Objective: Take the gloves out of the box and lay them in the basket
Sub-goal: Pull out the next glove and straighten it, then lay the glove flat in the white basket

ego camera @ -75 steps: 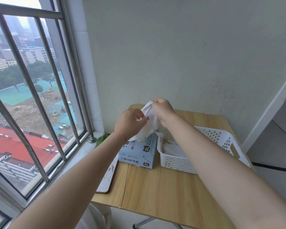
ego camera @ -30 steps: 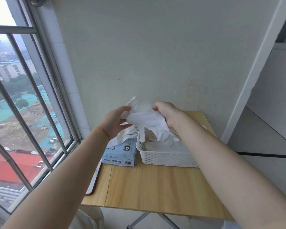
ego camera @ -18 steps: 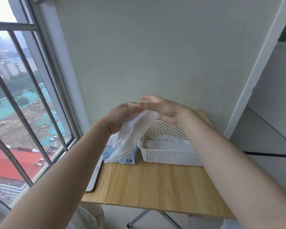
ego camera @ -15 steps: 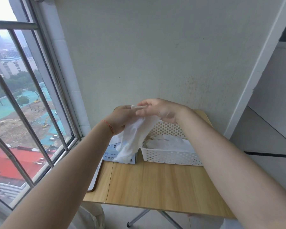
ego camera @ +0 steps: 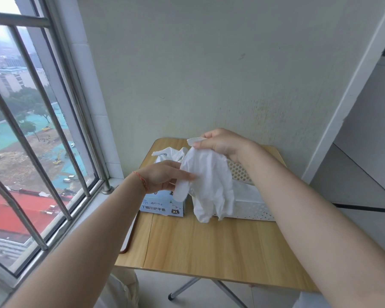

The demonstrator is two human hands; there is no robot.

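From the head camera, a white glove (ego camera: 209, 185) hangs by its cuff from the right hand (ego camera: 222, 143), whose curled fingers and thumb pinch it above the white basket (ego camera: 249, 210); the glove's fingers dangle in front of the basket's left end. The left hand (ego camera: 162, 176), lower and to the left, reaches in with loosely straight fingers touching the glove's left edge. Below it the blue glove box (ego camera: 162, 205) sits on the wooden table (ego camera: 209, 241), more gloves (ego camera: 167, 153) spilling from its top.

Glove (ego camera: 209, 183) now unfolded (hanging), hands (ego camera: 222, 144) parted.
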